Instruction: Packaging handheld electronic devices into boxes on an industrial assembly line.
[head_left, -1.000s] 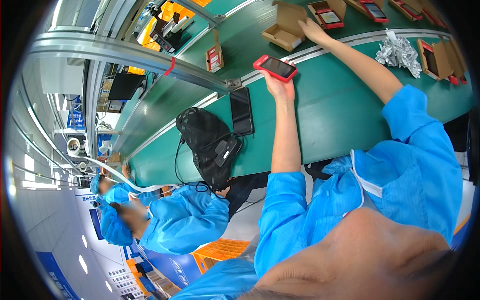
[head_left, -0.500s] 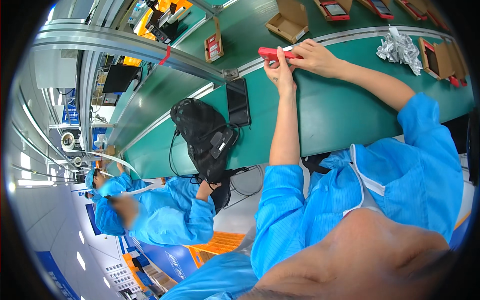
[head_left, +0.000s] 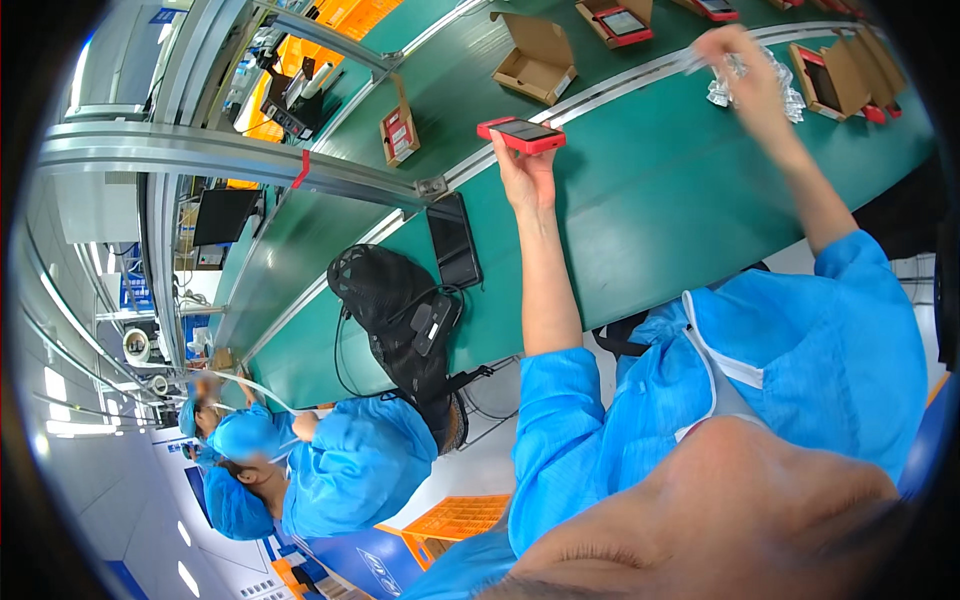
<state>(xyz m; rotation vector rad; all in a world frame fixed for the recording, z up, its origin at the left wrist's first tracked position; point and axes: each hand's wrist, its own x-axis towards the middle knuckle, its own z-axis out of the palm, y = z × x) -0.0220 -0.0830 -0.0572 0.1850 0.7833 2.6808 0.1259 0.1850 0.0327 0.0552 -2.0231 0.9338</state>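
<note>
My left hand (head_left: 527,178) holds up a red handheld device (head_left: 545,142) with a dark screen on its upper face. The fingers wrap it from below, over the green bench top. My right hand (head_left: 748,78), blurred by motion, is raised over a crumpled heap of silvery film (head_left: 790,103). A pale see-through scrap of film (head_left: 692,62) shows at its fingertips, though the blur hides its exact shape. To the left, a black tablet-like device (head_left: 455,241) lies flat on the bench beside a black mesh bag (head_left: 385,300) with cables and a small black box on it.
On the raised strip behind stand an open, unfilled cardboard box (head_left: 533,78), a box with a red device (head_left: 617,22), and another small box (head_left: 399,135). More open boxes (head_left: 828,80) are at the right. A metal frame post (head_left: 230,165) crosses the left. Co-workers in blue (head_left: 360,465) sit leftward.
My right hand has left the device and swung right to the film heap. My left hand alone now holds the device, its screen showing. The whole view has shifted a little.
</note>
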